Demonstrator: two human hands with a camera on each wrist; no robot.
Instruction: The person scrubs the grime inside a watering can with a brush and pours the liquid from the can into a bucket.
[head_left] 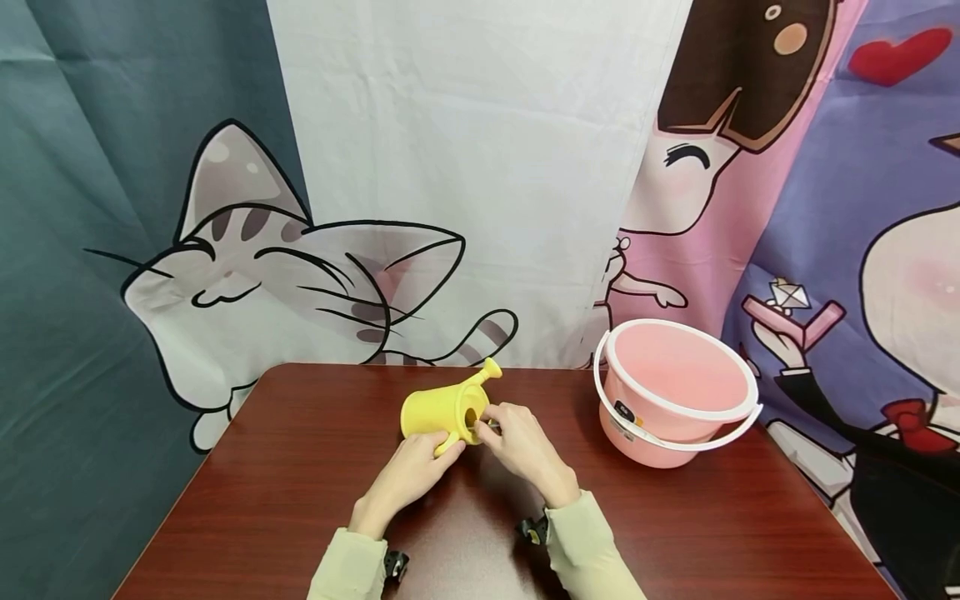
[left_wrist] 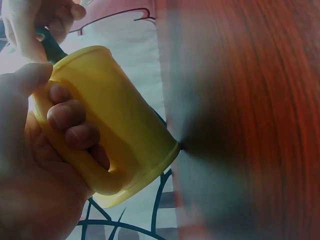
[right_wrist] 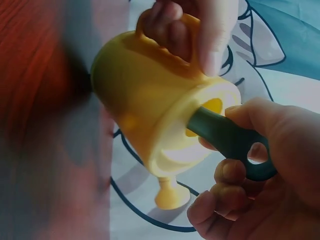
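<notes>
left wrist view hides yellow spout [head_left: 491,368]

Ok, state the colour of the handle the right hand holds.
The handle is dark green, clearest in the right wrist view.

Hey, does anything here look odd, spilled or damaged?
One oddity: a dark green handle sticks out of the yellow watering can, which is tilted well over rather than upright. A handle there seems unusual, as it isn't part of the can. No spill or damage shows.
</notes>
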